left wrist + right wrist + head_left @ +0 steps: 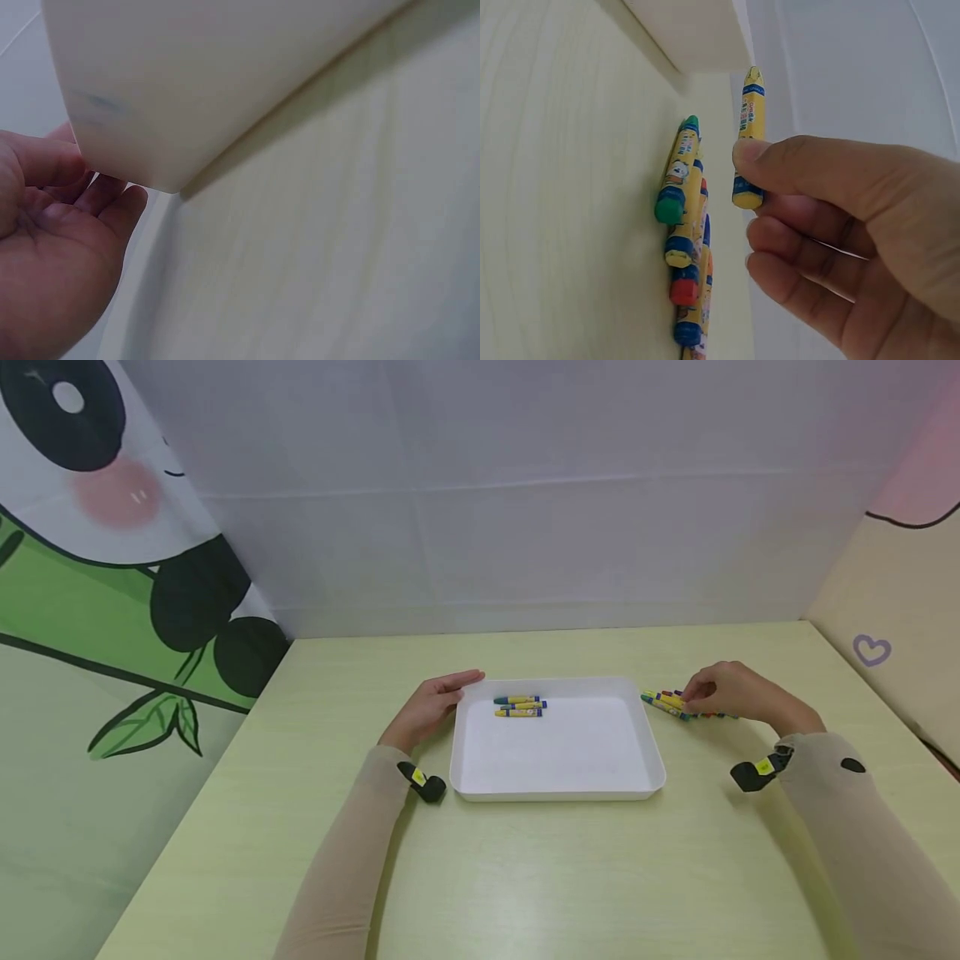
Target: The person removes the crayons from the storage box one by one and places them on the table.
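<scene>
A shallow white tray (pixel 577 747) sits on the table with three yellow-wrapped crayons (pixel 519 713) lying side by side at its far left. My left hand (pixel 431 706) holds the tray at its far left corner, fingers at the rim. Off the tray's right side, my right hand (pixel 723 692) pinches a yellow crayon (pixel 751 112) between thumb and fingers. Close beside that crayon in the right wrist view is a small heap of crayons, among them a green one (pixel 679 172), a red one (pixel 684 291) and a blue one (pixel 688 332).
The light wooden table (pixel 540 877) stretches in front of the tray. A pale cloth wall (pixel 525 552) stands behind it, with a printed cartoon panel (pixel 112 602) at left and a cream panel (pixel 900 610) at right.
</scene>
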Tool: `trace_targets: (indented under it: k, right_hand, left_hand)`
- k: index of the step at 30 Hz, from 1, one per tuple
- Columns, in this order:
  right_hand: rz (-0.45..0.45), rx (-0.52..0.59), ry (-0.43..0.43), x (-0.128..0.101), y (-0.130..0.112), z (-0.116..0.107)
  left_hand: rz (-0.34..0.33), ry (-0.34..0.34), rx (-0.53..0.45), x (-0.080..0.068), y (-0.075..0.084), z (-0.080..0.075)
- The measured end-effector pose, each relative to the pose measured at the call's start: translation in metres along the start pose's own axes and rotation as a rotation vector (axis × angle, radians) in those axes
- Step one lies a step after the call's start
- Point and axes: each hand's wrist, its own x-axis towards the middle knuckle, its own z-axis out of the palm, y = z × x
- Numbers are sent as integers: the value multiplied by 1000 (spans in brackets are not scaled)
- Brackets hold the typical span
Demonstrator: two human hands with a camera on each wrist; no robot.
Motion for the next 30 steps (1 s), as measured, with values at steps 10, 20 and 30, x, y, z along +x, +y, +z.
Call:
trace_targets:
  k: [10, 20, 30]
  right_hand:
    - [32, -8, -3, 3, 15, 17]
    - [38, -10, -23, 3, 15, 25]
    - [29, -8, -15, 0, 14, 26]
  left_hand:
    - [-6, 6, -4, 2, -1, 0]
    - [0, -8, -2, 0, 0, -1]
    - [-6, -2, 13, -1, -1, -2]
